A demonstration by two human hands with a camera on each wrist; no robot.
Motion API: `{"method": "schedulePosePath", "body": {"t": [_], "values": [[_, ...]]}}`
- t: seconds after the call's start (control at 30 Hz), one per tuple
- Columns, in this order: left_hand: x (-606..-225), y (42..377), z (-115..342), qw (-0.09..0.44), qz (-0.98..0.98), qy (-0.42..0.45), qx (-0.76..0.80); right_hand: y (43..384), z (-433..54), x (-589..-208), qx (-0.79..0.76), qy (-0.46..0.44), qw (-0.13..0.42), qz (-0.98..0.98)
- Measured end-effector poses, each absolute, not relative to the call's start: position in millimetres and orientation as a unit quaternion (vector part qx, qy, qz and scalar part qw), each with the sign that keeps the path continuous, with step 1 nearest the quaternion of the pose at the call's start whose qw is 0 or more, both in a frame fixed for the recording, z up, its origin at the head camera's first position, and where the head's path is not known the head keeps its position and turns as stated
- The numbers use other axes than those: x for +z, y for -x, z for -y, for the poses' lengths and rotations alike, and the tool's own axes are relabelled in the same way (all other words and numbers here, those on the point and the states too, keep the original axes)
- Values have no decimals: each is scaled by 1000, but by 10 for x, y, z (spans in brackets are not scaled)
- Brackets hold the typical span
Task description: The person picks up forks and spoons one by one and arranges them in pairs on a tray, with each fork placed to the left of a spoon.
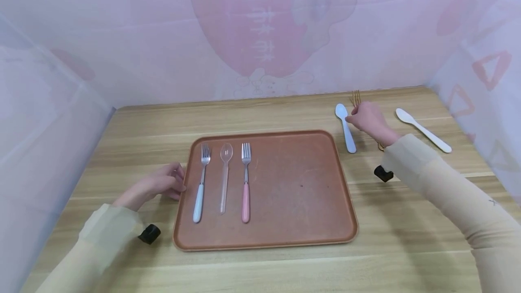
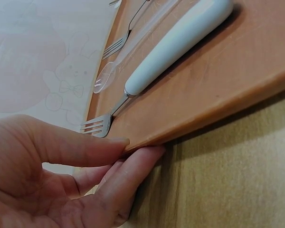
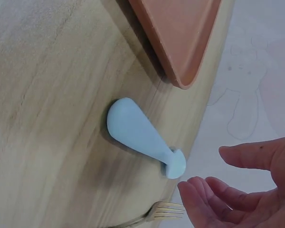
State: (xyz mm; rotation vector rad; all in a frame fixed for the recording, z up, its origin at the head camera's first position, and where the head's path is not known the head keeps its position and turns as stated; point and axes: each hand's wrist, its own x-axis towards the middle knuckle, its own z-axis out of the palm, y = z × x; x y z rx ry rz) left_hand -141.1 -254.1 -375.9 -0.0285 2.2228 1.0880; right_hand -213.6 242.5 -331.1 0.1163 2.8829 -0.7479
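My left hand (image 1: 156, 182) pinches the left rim of a brown tray (image 1: 301, 211), thumb (image 2: 92, 152) on top and fingers beneath. On the tray lie a fork with a pale blue handle (image 1: 198, 202), a clear plastic spoon (image 1: 224, 184) and a pink-handled fork (image 1: 246, 202), side by side. My right hand (image 1: 372, 121) hovers over a gold fork (image 1: 356, 97), hiding its middle. Thumb and fingers are spread apart with nothing between them in the right wrist view. A light blue spoon (image 3: 135, 128) lies on the table just left of that hand.
To the right of my right hand, a white spoon (image 1: 427, 134) lies slanted on the wooden table (image 1: 260, 268). Printed pale cloth (image 1: 138, 44) walls in the back and both sides. A small black device (image 1: 149, 233) sits at each wrist.
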Motion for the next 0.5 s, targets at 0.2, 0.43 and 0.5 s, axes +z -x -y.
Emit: {"method": "schedulePosePath", "body": {"t": [0.2, 0.43, 0.5], "values": [[-3772, 1415, 2546, 327, -850, 13, 414, 2183, -2436, -3426, -284, -55, 97, -952], [-3762, 1414, 2536, 329, -855, 16, 401, 2249, -2461, -3515, -308, -72, 108, -943], [-3759, 1411, 2534, 327, -855, 16, 403, 2261, -2463, -3536, -307, -73, 103, -943]]}}
